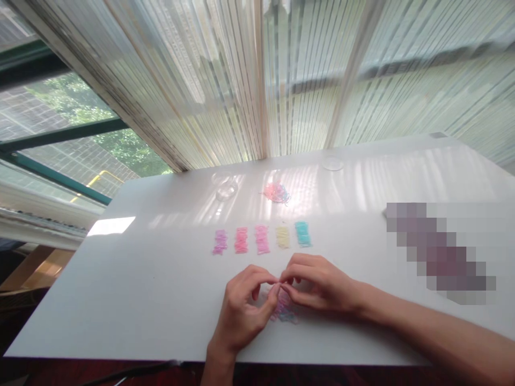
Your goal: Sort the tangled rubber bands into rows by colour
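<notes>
My left hand (247, 303) and my right hand (317, 281) meet at their fingertips above the white table. Thumb and forefinger are pinched together on each, and whatever lies between them is too small to make out. Right below the fingertips is a loose heap of thin pastel pieces (286, 312), perhaps small elastic bands, partly covered by my hands. Beyond them, neat stacks of such pieces stand in a row: purple (220, 242), coral pink (241, 240), pink (262, 239), yellow (282, 237) and turquoise (303, 234).
A second mixed heap (276, 193) lies farther back on the white table (161, 300). Left of it is a clear round container (227, 189); a clear disc (332, 163) rests toward the back right. A pixelated object (440, 249) lies at right. Blinds (225, 80) hang behind.
</notes>
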`<action>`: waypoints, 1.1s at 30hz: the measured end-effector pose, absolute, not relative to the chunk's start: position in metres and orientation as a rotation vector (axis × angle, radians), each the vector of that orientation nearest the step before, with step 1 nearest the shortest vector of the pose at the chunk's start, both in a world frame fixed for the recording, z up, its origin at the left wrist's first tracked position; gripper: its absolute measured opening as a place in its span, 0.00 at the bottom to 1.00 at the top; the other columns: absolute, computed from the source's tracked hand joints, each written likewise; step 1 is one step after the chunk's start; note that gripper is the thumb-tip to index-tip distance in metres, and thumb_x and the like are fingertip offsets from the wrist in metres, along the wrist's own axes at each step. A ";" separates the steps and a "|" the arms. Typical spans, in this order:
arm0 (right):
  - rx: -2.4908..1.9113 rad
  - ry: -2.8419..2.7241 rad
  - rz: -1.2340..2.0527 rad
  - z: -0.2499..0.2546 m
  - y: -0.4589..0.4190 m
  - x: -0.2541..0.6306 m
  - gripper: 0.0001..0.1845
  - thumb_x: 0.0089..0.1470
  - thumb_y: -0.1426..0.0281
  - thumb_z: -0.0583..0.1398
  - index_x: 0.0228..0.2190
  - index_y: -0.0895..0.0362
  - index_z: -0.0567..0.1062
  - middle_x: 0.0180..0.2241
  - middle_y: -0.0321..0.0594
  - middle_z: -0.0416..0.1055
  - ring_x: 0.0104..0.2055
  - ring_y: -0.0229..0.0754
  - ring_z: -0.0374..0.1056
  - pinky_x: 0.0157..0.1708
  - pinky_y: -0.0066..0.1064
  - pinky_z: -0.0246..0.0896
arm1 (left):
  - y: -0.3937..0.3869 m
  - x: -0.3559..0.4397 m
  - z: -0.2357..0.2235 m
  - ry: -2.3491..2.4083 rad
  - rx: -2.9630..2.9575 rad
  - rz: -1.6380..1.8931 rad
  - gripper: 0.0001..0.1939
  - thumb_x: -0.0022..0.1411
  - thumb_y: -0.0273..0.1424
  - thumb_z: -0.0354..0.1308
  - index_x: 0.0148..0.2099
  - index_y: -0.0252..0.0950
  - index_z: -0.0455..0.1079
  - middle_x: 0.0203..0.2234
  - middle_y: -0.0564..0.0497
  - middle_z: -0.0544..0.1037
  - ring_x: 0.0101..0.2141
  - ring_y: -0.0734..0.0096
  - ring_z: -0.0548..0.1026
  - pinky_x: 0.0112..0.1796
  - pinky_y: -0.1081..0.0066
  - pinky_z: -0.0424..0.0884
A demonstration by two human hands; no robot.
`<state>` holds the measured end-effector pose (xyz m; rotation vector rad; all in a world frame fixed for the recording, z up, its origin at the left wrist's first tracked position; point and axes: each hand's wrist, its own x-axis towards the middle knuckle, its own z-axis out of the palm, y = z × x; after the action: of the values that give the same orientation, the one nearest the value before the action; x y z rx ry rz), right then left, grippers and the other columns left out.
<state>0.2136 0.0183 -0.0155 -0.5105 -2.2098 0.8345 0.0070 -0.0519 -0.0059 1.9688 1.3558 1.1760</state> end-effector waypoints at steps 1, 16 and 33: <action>-0.515 -2.204 0.831 -0.016 0.018 0.213 0.07 0.64 0.72 0.59 0.36 0.56 0.78 0.28 0.37 0.73 0.29 0.37 0.68 0.30 0.26 0.64 | -0.051 0.007 -0.006 1.355 1.968 1.176 0.04 0.66 0.24 0.62 0.42 0.37 0.76 0.31 0.50 0.79 0.25 0.73 0.68 0.27 0.74 0.68; -0.545 -2.194 0.828 -0.016 0.017 0.213 0.04 0.61 0.73 0.60 0.34 0.57 0.76 0.27 0.36 0.73 0.28 0.36 0.67 0.30 0.25 0.62 | -0.054 0.008 -0.012 1.329 1.882 1.165 0.04 0.67 0.25 0.62 0.42 0.37 0.77 0.31 0.50 0.78 0.24 0.76 0.66 0.24 0.76 0.66; -0.519 -2.235 0.865 -0.016 0.017 0.214 0.06 0.62 0.72 0.60 0.34 0.56 0.78 0.27 0.37 0.72 0.28 0.36 0.66 0.29 0.26 0.62 | -0.054 0.008 -0.011 1.328 1.898 1.174 0.04 0.66 0.23 0.61 0.42 0.36 0.75 0.31 0.50 0.77 0.24 0.76 0.66 0.24 0.76 0.66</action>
<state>0.2138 0.0169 -0.0157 -0.5194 -2.2355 0.8646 0.0080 -0.0543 -0.0108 1.8985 1.3281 1.1737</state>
